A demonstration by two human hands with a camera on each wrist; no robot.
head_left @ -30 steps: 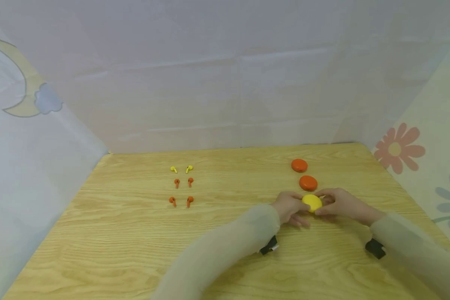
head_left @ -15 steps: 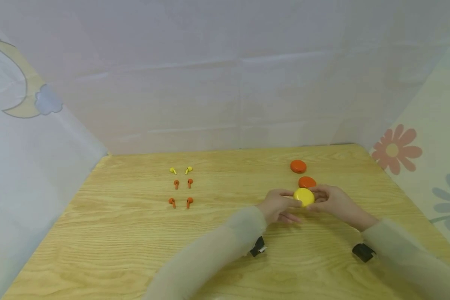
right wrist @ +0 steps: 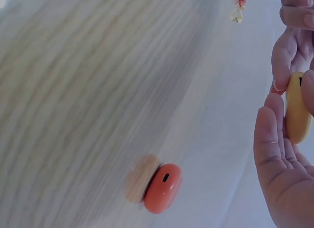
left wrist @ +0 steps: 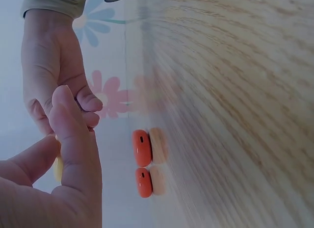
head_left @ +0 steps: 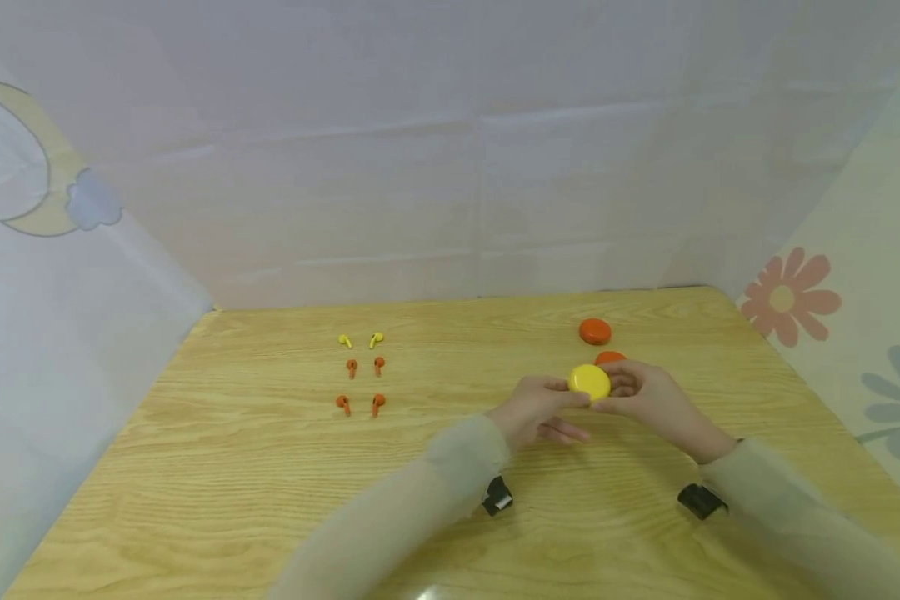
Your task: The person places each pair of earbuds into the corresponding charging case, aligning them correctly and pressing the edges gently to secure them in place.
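Two hands met over the right half of the wooden table (head_left: pixel 270 467), and between them we held a yellow case (head_left: pixel 589 382): round, flat and glossy, a smooth puck lifted clear of the wood. From the right wrist view we saw its thin edge with a small dark slot in it (right wrist: pixel 298 113). Our left hand (head_left: pixel 536 410) pinched the case's left side with thumb and forefinger, the other fingers curled loosely beneath. Our right hand (head_left: pixel 648 400) closed on the opposite side, fingers bent round the rim, palm turned toward the left hand. Both forearms, in pale sleeves, reached in from the near edge.

Just behind the hands, one orange case (head_left: pixel 609 357) lay partly hidden by them, and a second orange case (head_left: pixel 595 331) sat nearer the far edge. Toward the table's left half, well apart from the hands, lay a yellow pair of earbuds (head_left: pixel 360 339) and two orange pairs (head_left: pixel 363 385) in rows. We could read no writing or brand on any of them.
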